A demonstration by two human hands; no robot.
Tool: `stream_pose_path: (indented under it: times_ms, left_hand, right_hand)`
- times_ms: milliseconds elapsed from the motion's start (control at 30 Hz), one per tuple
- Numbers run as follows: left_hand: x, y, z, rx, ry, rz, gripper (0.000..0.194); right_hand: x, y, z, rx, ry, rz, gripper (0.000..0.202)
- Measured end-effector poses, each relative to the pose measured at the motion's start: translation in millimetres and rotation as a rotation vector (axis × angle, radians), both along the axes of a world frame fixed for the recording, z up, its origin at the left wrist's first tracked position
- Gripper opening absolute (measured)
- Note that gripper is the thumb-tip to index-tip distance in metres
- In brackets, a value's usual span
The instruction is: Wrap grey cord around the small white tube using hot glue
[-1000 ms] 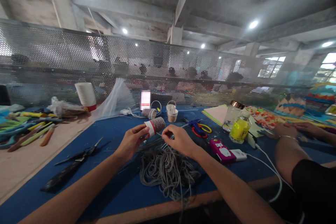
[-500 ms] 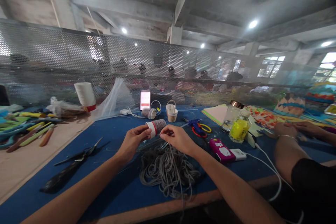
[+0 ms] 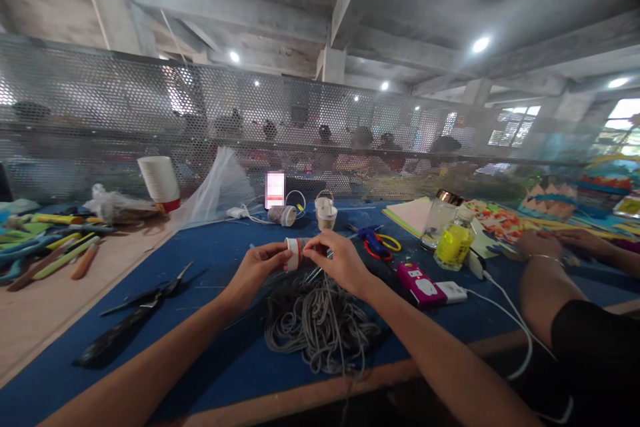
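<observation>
My left hand [image 3: 265, 263] grips a paper cup [image 3: 293, 255] by its white end, the cup lying sideways in the air. Grey cord is wound round part of it, beside a red band. At the wound part, my right hand [image 3: 340, 260] pinches the grey cord, its fingers covering much of the winding. From there the cord runs down into a loose heap of grey cord [image 3: 320, 327] on the blue table. Behind my hands lie another cord-wrapped cup [image 3: 283, 215] on its side and a small handled basket [image 3: 326, 213] standing upright.
Black-handled pliers [image 3: 135, 313] lie at left, near a stack of paper cups [image 3: 159, 180] and several tools. At right are a blue glue gun [image 3: 370, 237], a purple power bank [image 3: 421, 284] with a cable, a yellow bottle [image 3: 455, 240] and a co-worker's arm [image 3: 545, 280].
My right hand has moved across the cup's wound part and now hides more of it. The cup has turned slightly in my left hand. The view has shifted a little.
</observation>
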State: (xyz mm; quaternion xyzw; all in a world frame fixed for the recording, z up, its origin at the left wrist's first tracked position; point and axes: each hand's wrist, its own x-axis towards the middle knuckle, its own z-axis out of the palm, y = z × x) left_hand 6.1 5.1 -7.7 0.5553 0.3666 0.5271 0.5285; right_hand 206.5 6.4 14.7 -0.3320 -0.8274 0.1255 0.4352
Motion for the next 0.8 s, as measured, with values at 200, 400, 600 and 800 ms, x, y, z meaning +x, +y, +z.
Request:
stream_pose_path:
  times_ms: [200,400,600,800]
  left_hand:
    - [0.0,-1.1,-0.2,0.027,0.060,-0.030,0.027]
    - [-2.0,-0.8,-1.9,0.043,0.116,-0.067,0.025]
    - [-2.3,0.3,-4.0,0.039,0.118,-0.090,0.026]
    - [-2.6,-1.9,-1.6,0.037,0.125,-0.118,0.027]
  right_hand:
    - [-0.2,2.8,-2.1,0.049,0.003,-0.006,0.012]
    - [-1.0,4.6,-4.0,0.075,0.003,-0.043,0.011]
    - [-0.4,4.2,-2.8,0.088,-0.006,-0.068,0.012]
    - [0.3,5.1,-3.3,0.088,-0.013,-0.086,0.012]
